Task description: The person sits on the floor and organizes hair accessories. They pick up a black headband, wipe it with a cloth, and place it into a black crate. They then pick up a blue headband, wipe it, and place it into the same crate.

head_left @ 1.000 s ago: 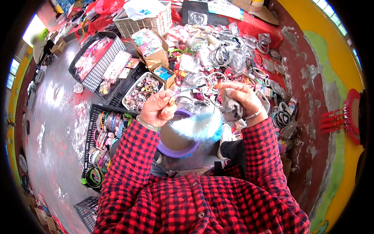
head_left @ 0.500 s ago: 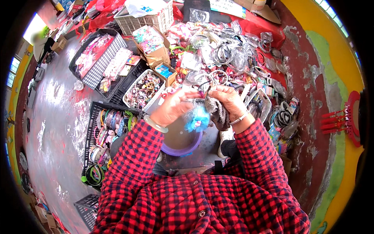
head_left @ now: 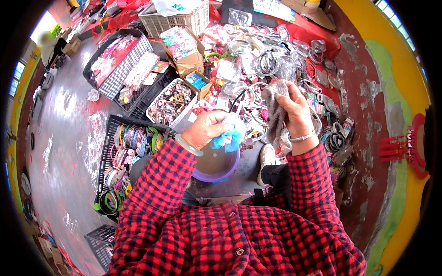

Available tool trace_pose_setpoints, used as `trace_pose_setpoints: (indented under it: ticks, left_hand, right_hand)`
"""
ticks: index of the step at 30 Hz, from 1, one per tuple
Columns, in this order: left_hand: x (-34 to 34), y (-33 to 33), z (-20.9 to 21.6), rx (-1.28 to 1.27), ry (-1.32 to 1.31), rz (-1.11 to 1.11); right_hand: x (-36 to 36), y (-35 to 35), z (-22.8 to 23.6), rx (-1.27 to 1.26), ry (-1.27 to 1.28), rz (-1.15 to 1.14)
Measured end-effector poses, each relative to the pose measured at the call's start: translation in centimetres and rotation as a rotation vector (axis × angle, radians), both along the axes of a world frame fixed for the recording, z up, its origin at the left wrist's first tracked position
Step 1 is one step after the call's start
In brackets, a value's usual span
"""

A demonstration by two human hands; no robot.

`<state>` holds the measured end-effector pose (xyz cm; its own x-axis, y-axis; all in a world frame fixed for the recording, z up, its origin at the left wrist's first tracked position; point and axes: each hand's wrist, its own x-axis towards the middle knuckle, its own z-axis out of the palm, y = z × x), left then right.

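My left hand [head_left: 206,130] is closed around a hair accessory with a blue tulle puff [head_left: 231,138], which hangs over the purple basin. A thin dark band, seemingly its headband, sticks up from my fingers. To the right, my right hand [head_left: 297,110] grips a grey-brown cloth [head_left: 275,112] that droops below the fingers. The two hands are apart. Beneath them stands the purple basin [head_left: 236,166], holding cloudy water.
Ahead is a heap of bagged headbands and hair accessories [head_left: 271,64]. A white basket [head_left: 188,110] of small hair ties and a black crate [head_left: 108,154] of headbands stand to the left. A patterned box [head_left: 115,66] and a grey crate [head_left: 198,20] lie beyond.
The hands, close together at the accessory before, have separated. My right hand has lifted the cloth up and to the right; my left hand now holds the blue-tulle accessory alone.
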<state>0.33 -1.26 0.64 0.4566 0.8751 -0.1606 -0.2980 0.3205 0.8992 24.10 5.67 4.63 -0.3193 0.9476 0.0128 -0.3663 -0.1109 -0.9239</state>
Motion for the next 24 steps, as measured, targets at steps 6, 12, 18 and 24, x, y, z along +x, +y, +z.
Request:
trace_pose_setpoints:
  ticks: [6, 12, 18, 24]
  left_hand:
    - [0.5, -0.1, -0.2, 0.050, 0.025, 0.010]
    - [0.7, -0.2, -1.8, 0.266, 0.132, 0.106]
    - [0.5, -0.1, -0.5, 0.168, 0.136, 0.094]
    - [-0.3, 0.4, -1.3, 0.416, 0.351, 0.074]
  right_hand:
    - [-3.4, -1.5, -0.8, 0.895, -0.645, -0.209]
    - [-4.9, -2.7, -1.5, 1.058, -0.701, -0.040]
    - [-4.8, -2.1, -1.4, 1.043, -0.735, -0.195]
    - [-4.3, -2.5, -1.2, 0.949, -0.671, 0.127]
